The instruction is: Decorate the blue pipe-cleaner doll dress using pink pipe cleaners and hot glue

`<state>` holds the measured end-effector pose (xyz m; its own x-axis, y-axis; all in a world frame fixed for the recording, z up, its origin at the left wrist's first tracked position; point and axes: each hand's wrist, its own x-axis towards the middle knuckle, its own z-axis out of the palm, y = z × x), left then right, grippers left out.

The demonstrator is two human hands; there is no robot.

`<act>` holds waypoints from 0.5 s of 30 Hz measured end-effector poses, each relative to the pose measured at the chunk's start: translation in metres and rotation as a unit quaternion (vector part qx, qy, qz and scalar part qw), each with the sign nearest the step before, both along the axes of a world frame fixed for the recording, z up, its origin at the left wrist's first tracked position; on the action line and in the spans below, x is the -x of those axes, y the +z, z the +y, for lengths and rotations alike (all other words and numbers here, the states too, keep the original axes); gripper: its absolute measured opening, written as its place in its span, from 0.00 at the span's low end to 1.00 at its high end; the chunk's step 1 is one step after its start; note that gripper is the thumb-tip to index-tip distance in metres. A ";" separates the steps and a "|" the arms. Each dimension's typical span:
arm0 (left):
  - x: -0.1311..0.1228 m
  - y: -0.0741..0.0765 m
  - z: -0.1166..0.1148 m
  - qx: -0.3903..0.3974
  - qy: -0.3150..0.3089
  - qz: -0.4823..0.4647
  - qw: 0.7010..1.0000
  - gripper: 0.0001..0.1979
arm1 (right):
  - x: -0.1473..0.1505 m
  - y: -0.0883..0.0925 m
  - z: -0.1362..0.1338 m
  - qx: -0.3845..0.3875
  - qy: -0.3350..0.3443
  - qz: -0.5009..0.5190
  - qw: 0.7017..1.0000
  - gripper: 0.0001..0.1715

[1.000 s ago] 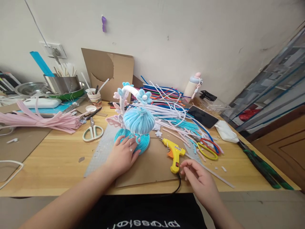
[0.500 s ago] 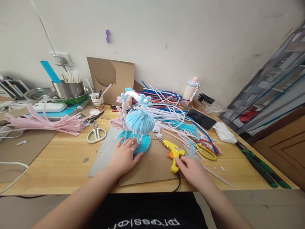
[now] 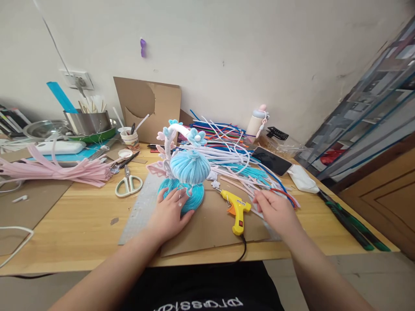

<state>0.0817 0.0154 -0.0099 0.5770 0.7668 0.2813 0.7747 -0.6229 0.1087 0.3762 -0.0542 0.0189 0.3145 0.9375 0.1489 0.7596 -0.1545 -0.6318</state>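
Observation:
My left hand [image 3: 171, 216] lies over the coiled blue base [image 3: 196, 199] of a fuzzy pipe-cleaner lamp, fingers across the base and thumb along its near edge, holding it. Above that hand hangs the lamp's light-blue ribbed shade [image 3: 190, 166], under a white curved stem [image 3: 180, 128] with blue and pink flowers. My right hand [image 3: 275, 211] is closed over the cut pipe cleaners at the right; it hides the yellow-handled scissors seen there earlier, and its contents are out of sight. A yellow hot glue gun [image 3: 239, 207] stands between my hands, untouched, beside small white flowers [image 3: 213, 176].
Cardboard [image 3: 207, 233] and a grey mat [image 3: 138, 216] lie beneath the lamp. White-handled scissors [image 3: 129, 185] and a pink pipe-cleaner bundle [image 3: 74, 170] are at left. A phone [image 3: 271, 160], a white packet [image 3: 303, 178] and green-handled long tools [image 3: 353, 222] lie at right.
My right hand has moved from beside the glue gun's handle rightward and forward onto the pipe cleaners, where the yellow scissors were visible. My left hand stays on the lamp's base.

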 end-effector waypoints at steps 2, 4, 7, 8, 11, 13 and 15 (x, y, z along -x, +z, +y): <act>0.000 0.000 0.000 0.003 0.001 -0.001 1.000 0.22 | -0.012 0.009 0.020 -0.005 0.014 -0.046 0.999 0.22; 0.000 0.000 -0.001 0.003 -0.001 0.003 1.000 0.23 | -0.023 0.013 0.044 -0.001 0.063 -0.111 0.992 0.19; -0.001 0.000 -0.003 -0.004 -0.005 0.011 1.000 0.24 | -0.034 0.011 0.082 0.023 0.167 -0.173 0.971 0.12; -0.001 0.000 -0.004 -0.008 -0.006 0.014 1.000 0.24 | -0.035 0.009 0.093 0.022 0.183 -0.179 0.966 0.10; -0.002 -0.001 -0.005 -0.014 -0.005 0.014 1.000 0.24 | -0.031 -0.003 0.121 0.017 0.214 -0.195 0.957 0.08; -0.002 -0.002 -0.004 -0.014 -0.002 0.009 1.000 0.24 | -0.023 -0.012 0.134 0.017 0.217 -0.200 0.955 0.07; -0.002 -0.003 -0.003 -0.011 0.000 0.001 1.000 0.24 | -0.014 -0.020 0.144 0.019 0.204 -0.198 0.959 0.07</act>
<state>0.0834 0.0128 -0.0126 0.5774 0.7610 0.2958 0.7754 -0.6246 0.0932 0.3902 0.0895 -0.0014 -0.1535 0.9776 0.1441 0.9405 0.1893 -0.2821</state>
